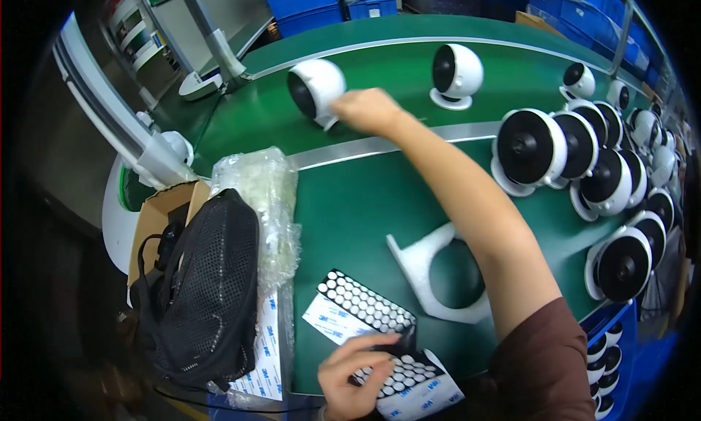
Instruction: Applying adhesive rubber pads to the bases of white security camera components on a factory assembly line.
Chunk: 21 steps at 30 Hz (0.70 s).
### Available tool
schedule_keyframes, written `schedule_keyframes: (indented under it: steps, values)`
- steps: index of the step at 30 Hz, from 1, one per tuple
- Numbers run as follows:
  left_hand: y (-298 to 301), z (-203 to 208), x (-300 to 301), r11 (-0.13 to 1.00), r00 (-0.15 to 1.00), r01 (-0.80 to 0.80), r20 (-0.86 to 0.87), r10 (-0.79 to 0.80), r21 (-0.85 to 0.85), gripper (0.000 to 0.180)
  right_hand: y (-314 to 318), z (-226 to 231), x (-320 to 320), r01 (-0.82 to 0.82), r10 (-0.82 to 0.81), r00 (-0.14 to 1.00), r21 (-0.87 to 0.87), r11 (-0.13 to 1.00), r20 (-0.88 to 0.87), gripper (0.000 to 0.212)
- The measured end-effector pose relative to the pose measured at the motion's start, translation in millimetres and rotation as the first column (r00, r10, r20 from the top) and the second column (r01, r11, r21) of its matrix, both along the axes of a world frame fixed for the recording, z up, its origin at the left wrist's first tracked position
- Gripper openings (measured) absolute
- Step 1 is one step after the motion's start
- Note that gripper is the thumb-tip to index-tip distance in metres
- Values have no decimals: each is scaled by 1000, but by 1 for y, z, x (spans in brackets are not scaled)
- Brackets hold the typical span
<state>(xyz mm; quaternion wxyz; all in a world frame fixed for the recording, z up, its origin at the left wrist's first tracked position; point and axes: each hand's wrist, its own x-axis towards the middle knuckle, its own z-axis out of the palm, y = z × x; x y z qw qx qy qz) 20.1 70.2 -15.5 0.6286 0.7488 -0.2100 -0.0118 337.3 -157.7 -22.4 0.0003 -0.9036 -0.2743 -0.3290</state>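
At the far side, my right hand [369,111] reaches across the bench, its fingers closed at the base of a white ball-shaped device [326,79] with a black round face. The device is on the green conveyor belt, tilted slightly; the hand is somewhat blurred. Low in the view, my left hand [352,377] has its fingers curled in over a sheet of round white adhesive dots [411,375]; what they pinch, if anything, is hidden. Another dot sheet [367,303] lies just beyond it. Beside my right forearm rests a white foam cutout [423,271] with a large round opening.
A second ball-shaped device [456,74] stands on the belt [387,70]. Several more crowd the right side, the nearest group around a device [531,147]. To the left are a black mesh bag [208,289], a cardboard box [150,224] and clear bubble wrap [259,194]. Blue crates [303,8] sit behind.
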Motion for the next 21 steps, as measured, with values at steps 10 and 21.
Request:
schedule_keyframes:
  steps: [10, 21]
  values:
    - [-4, 4, 2, 996, 998, 67, 4, -67, -65, 10, -65, -14, -13, 375, -368, 781, -93, 922, -505, 44]
    - [32, -50, 14, 991, 991, -39, -126, 55, 124, 13, -5, 70, -215, -79, 76, 907, 11, 997, -413, 21]
